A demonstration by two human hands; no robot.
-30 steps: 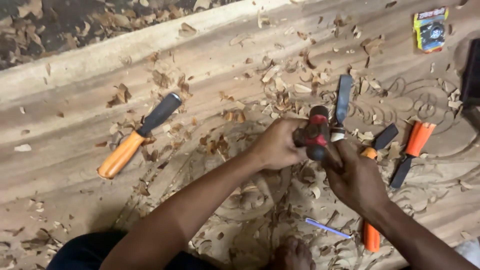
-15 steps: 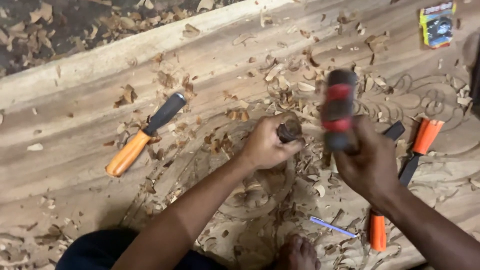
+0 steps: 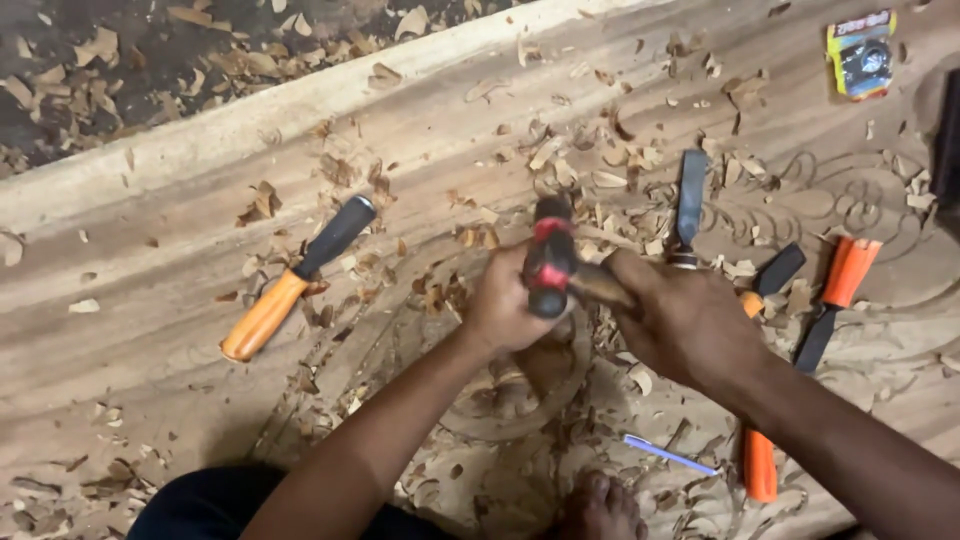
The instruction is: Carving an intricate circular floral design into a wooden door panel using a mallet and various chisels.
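1. Mid-frame: left hand wrapped around a chisel, its tip hidden beneath, set on the carved wooden panel
2. Right hand clenched on a wooden handle, black-and-red mallet head just above the left fist
3. Judged step: striking to cut the relief
4. Next blow calls for a square hit, steady chisel
5. Spare orange-handled chisel lying left of centre among shavings

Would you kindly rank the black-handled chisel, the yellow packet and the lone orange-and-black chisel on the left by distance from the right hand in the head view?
1. Black-handled chisel, just above the right hand.
2. Orange-and-black chisel, far to the left.
3. Yellow packet, top right corner; close to the second in distance, so that order is uncertain.
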